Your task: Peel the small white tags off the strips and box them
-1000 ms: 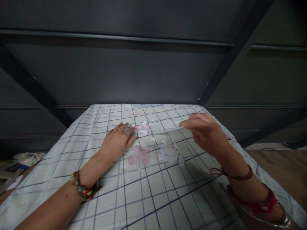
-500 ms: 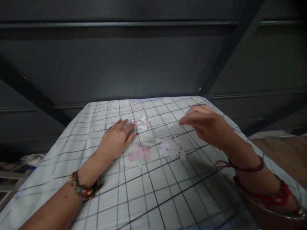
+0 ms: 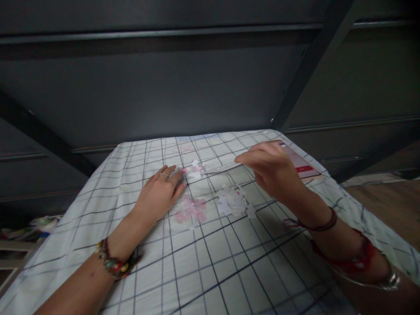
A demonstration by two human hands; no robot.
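My left hand (image 3: 160,188) lies on the checked cloth with fingers stretched out. Its fingertips touch or nearly touch a small cluster of white and pink paper scraps (image 3: 196,169). My right hand (image 3: 267,164) is raised above the cloth, pinching one end of a thin translucent strip (image 3: 219,167). The strip stretches leftward to the small cluster; whether it is fastened there I cannot tell. Below it lies a bigger pile of white paper scraps (image 3: 232,200). A pink flower shape on a clear backing (image 3: 190,210) lies to the right of my left thumb.
The white cloth with dark grid lines (image 3: 203,271) covers the surface. Behind my right hand lies a phone-like device with a lit screen (image 3: 300,164). A dark panel (image 3: 183,87) stands along the far edge. A pale slatted shelf (image 3: 16,245) is at the lower left.
My right hand has moved left and slightly up with the translucent strip, now drawn narrow over the small cluster. The lit device has come into view. My left hand stays nearly still.
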